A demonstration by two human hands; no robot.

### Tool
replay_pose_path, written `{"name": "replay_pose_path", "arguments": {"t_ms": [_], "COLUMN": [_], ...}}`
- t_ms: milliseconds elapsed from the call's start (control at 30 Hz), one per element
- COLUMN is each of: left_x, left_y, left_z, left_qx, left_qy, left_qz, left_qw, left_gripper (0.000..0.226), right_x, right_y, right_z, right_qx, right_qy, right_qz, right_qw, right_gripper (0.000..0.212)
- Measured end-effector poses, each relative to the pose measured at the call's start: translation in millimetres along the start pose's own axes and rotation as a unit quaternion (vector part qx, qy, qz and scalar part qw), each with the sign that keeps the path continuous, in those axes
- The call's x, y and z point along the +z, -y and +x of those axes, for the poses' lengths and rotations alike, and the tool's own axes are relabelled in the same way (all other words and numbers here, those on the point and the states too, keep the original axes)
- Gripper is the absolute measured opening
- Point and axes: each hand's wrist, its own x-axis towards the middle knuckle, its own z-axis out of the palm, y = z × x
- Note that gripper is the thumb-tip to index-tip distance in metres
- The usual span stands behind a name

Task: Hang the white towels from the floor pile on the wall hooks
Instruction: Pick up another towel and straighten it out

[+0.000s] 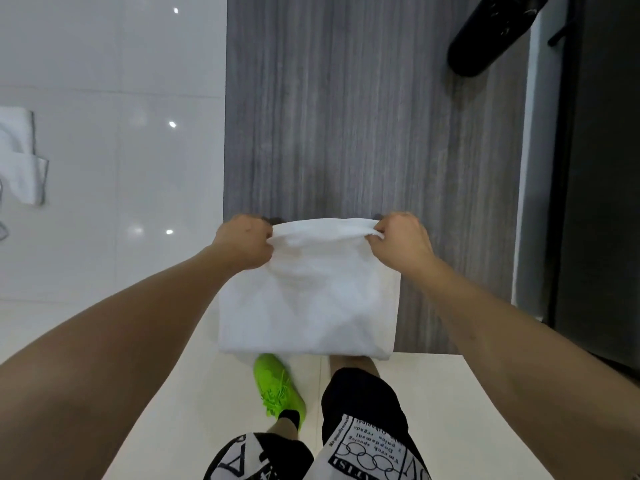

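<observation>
A white towel [308,292] hangs in the middle of the frame, stretched between both hands in front of the grey wood-grain wall panel [363,116]. The left hand [242,244] pinches its upper left corner with curled fingers, and the right hand [398,242] grips the upper right corner the same way. The top edge sags a little between the two grips, and the cloth falls in soft folds to a doubled lower edge just above the green shoe [278,386].

It looks light, limp and thick enough to bunch, not slippery and in no way fragile. Judging by the droop, it will fold over wherever it is let go, so the top hem near the corners seems the best place to hold it, or the middle of that hem for slipping over a hook. No hook is plainly visible here. At the left edge of the frame other white cloth [24,161] hangs against the glossy white wall.
</observation>
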Motion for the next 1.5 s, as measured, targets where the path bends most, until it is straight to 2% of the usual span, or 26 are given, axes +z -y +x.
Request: {"name": "replay_pose_path", "arguments": {"t_ms": [100,200,333,433,567,700,833,900,1067,1200,1300,1400,1500], "left_x": [-20,-40,-63,-80,-108,-147,-189,-208,-256,-285,-296,-302,-301], "left_y": [8,14,19,22,30,40,43,44,48,47,48,49,51], "left_z": [-22,-51,-98,-138,-189,-242,-288,-308,-347,-369,-375,-373,-365], "left_qx": [0.01,0.007,0.03,0.048,0.029,0.034,0.04,0.038,0.043,0.054,0.058,0.058,0.057], "left_qy": [-0.027,-0.056,-0.05,-0.065,-0.134,-0.198,-0.259,-0.285,-0.348,-0.375,-0.381,-0.374,-0.347], "left_qz": [0.004,-0.05,-0.097,-0.09,-0.115,-0.14,-0.122,-0.099,-0.076,-0.079,-0.083,-0.076,-0.063], "left_qw": [1.0,0.997,0.993,0.993,0.984,0.97,0.957,0.953,0.933,0.922,0.919,0.923,0.934], "left_gripper": [0.024,0.029,0.031,0.037,0.043,0.036,0.04,0.047,0.056,0.049,0.038,0.03,0.019], "right_x": [-25,-50,-79,-100,-126,-156,-189,-208,-255,-287,-302,-312,-318], "right_y": [7,17,28,42,70,87,104,112,127,137,143,148,150], "right_z": [-18,-40,-80,-116,-168,-218,-262,-279,-314,-332,-340,-341,-335], "right_qx": [-0.001,-0.011,-0.035,-0.032,-0.043,-0.033,-0.043,-0.059,-0.107,-0.122,-0.112,-0.106,-0.11], "right_qy": [-0.024,-0.051,-0.068,-0.074,-0.1,-0.139,-0.168,-0.173,-0.202,-0.212,-0.26,-0.304,-0.303], "right_qz": [0.034,0.049,0.004,0.01,0.078,0.184,0.253,0.25,0.209,0.175,0.145,0.113,0.072], "right_qw": [0.999,0.997,0.997,0.997,0.991,0.972,0.952,0.951,0.951,0.954,0.948,0.94,0.944], "right_gripper": [0.027,0.025,0.023,0.024,0.038,0.029,0.038,0.04,0.026,0.016,0.011,0.012,0.013]}}
